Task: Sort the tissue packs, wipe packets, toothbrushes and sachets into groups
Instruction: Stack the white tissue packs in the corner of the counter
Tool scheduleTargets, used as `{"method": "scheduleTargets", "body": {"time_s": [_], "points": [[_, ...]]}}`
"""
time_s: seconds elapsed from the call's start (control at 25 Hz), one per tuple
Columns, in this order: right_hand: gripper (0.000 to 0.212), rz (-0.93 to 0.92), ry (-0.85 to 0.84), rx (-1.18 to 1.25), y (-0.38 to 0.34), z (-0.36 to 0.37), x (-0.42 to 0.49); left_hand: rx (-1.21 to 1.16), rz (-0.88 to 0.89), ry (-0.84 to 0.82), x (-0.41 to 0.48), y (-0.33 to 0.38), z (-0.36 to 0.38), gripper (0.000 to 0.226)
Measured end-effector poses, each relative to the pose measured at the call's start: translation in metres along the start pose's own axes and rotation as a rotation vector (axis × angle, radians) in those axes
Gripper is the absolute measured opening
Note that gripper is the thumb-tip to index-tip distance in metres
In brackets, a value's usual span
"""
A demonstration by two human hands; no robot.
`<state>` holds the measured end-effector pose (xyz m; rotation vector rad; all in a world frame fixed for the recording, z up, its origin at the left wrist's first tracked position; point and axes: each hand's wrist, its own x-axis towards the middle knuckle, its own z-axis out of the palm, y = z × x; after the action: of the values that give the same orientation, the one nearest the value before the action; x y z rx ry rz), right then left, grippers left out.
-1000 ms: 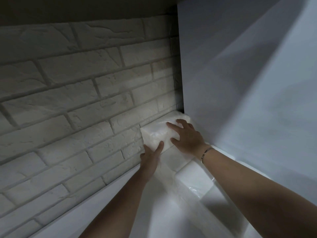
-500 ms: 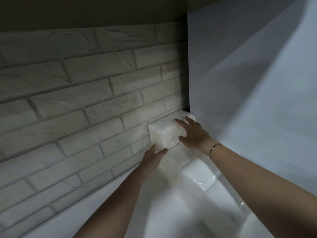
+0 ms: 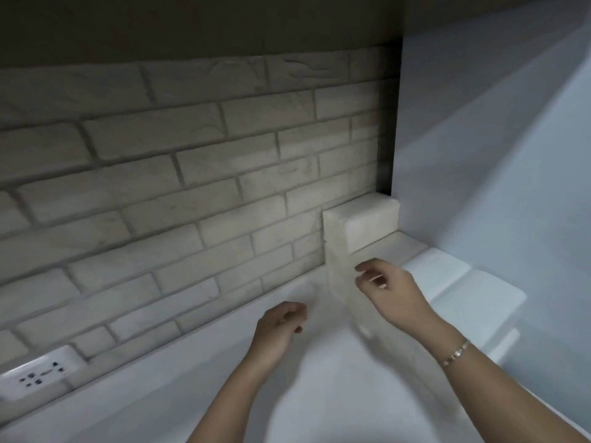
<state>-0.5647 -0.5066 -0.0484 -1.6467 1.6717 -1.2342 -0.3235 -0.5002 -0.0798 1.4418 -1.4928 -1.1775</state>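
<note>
Left hand (image 3: 278, 327) hovers over the desk (image 3: 179, 382), fingers loosely curled, holding nothing. Right hand (image 3: 391, 294) is just beyond it, also loose and empty. Tissue packs (image 3: 361, 223) are stacked past the right hand, in the corner against the brick wall (image 3: 192, 174). Judgement: the stack looks settled. Set further packs flush to the wall, edges squared, and press them flat with both hands.

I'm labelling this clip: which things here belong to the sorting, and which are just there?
Job: tissue packs stacked in the corner; left hand; right hand.
Just there: socket; brick wall; counter; bracelet.
</note>
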Motion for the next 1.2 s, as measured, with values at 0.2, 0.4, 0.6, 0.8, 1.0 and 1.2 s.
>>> {"method": "scheduleTargets", "body": {"time_s": [0.2,0.4,0.6,0.8,1.0,1.2], "points": [[0.012,0.139,-0.038,0.251,-0.033,0.061,-0.093,-0.146,-0.025,0.165,-0.075,-0.046,-0.042,0.011],[0.013,0.298,-0.17,0.335,-0.066,0.126,-0.191,-0.235,-0.066,0.249,-0.154,-0.088,-0.104,0.014],[0.013,0.367,-0.328,0.29,-0.099,0.198,-0.272,-0.329,-0.184,0.3,-0.242,-0.139,-0.167,0.023],[0.012,0.346,-0.454,0.272,-0.139,0.264,-0.319,-0.386,-0.297,0.322,-0.314,-0.181,-0.213,0.026],[0.012,0.283,-0.553,0.262,-0.176,0.324,-0.345,-0.375,-0.274,0.387,-0.36,-0.202,-0.259,0.013],[0.016,0.208,-0.742,0.199,-0.208,0.396,-0.381,-0.415,-0.28,0.571,-0.39,-0.224,-0.314,0.014]]}}
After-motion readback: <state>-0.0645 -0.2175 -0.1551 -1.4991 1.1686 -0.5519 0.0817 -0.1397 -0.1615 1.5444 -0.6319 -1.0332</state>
